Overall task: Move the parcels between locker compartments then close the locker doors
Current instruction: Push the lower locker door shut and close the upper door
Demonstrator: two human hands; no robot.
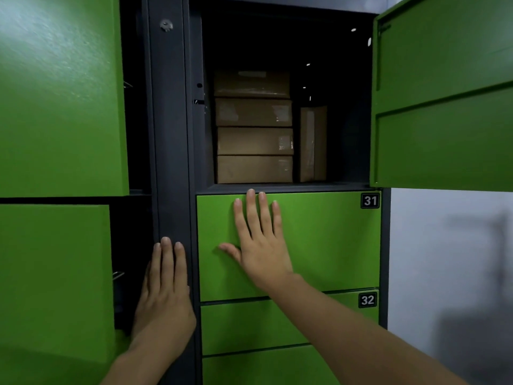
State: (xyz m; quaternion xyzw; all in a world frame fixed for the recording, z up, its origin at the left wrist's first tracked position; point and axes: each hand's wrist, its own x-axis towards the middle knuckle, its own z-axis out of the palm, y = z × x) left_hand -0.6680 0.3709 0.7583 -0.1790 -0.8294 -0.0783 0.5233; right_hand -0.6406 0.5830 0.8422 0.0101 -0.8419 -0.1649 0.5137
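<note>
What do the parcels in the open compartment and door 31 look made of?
The parcels look like matte brown cardboard, with shiny clear tape catching light. Door 31 is probably painted sheet metal: smooth satin green with a soft sheen, though plastic can't be excluded.

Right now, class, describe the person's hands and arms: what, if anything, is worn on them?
Left hand and right hand are bare: no gloves, rings or watch visible. Left forearm and right forearm are bare too, with no sleeves in view.
</note>
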